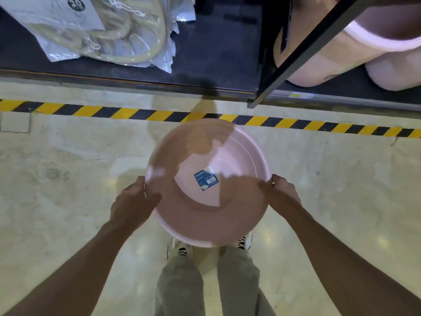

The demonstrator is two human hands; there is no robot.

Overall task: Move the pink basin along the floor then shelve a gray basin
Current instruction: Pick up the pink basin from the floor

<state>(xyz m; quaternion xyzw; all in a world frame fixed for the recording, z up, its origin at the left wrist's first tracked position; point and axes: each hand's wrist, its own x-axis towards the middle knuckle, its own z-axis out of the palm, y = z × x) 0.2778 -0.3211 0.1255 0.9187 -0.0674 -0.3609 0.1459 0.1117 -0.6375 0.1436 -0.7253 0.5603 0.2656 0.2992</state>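
Pink and round, with no long axis, the one pink basin (208,183) faced mouth up, held above the floor (68,179) just this side of the striped tape (127,113). It held nothing but a blue label (206,179). Two hands gripped its rim: left hand (133,201) and right hand (281,192), on opposite sides. Beyond the tape, the black shelf (216,53) carried bagged goods (109,30) and pink tubs (341,53), their count unclear.

Glossy pale floor (68,179), striped tape (136,114), dark shelf (216,53).
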